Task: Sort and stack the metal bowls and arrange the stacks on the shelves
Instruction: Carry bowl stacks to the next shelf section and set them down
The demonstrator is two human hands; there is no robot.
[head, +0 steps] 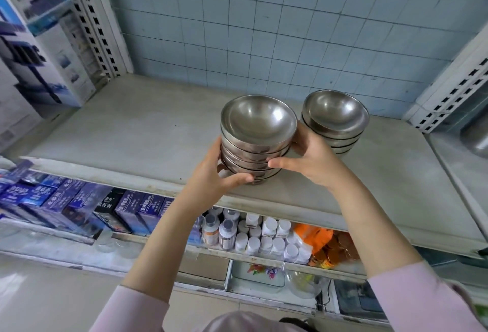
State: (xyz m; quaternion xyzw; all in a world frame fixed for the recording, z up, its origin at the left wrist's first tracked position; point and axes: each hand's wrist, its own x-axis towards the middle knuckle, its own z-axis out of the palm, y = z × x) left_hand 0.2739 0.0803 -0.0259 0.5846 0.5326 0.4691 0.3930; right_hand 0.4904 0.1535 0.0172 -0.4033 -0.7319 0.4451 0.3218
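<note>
A stack of several metal bowls [257, 131] stands near the front edge of the top shelf [126, 131]. My left hand [214, 173] grips its left side, thumb curled under the lowest bowls. My right hand [309, 160] grips its right side, thumb across the front of the stack. A second stack of metal bowls [334, 117] stands just to the right and slightly further back, untouched. Whether the held stack rests on the shelf or hovers just above it is unclear.
A tiled wall [264, 28] backs the shelf, with slotted uprights [95, 20] at both sides. Large printed boxes [39, 41] stand at the left. Lower shelves hold blue cartons [79, 199], white-capped bottles [253, 234] and orange packets [322, 242]. A metal vessel [475, 136] sits at far right.
</note>
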